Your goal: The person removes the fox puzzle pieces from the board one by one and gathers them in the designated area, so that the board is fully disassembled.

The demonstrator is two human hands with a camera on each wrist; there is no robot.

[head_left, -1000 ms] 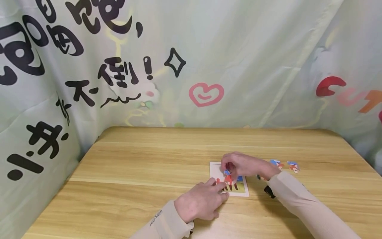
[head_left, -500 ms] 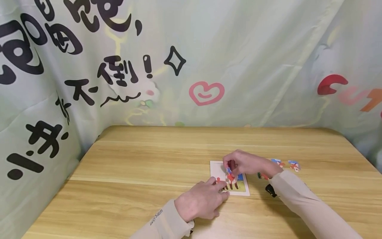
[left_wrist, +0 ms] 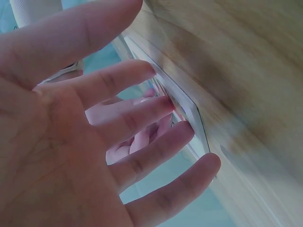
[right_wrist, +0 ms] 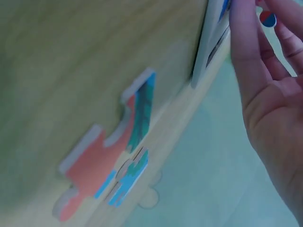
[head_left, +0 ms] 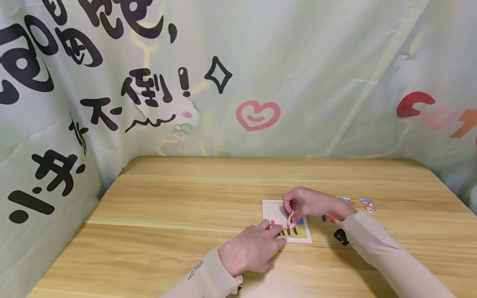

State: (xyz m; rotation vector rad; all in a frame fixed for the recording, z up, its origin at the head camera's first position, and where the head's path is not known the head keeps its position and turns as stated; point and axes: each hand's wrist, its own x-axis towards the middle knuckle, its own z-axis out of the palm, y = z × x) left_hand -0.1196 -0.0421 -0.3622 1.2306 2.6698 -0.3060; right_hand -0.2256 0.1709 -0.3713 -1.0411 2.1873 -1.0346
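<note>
A white-framed jigsaw puzzle board lies on the table, its lower strip filled with a picture and its upper left bare white. My left hand rests on the board's lower left with spread, fairly straight fingers. Over the middle of the board, my right hand pinches a jigsaw piece between thumb and fingers. That piece stands tilted nearly edge-on in the head view. In the right wrist view only a small red and blue bit of the piece shows past the fingers.
Right of the board lie several loose jigsaw pieces: one with a fox-like figure, another partly behind the right wrist, and a red and green one close up. A printed curtain hangs behind the table.
My right hand has shifted slightly right and turned the jigsaw piece from picture side showing to nearly edge-on. My left hand stays in place on the board.
</note>
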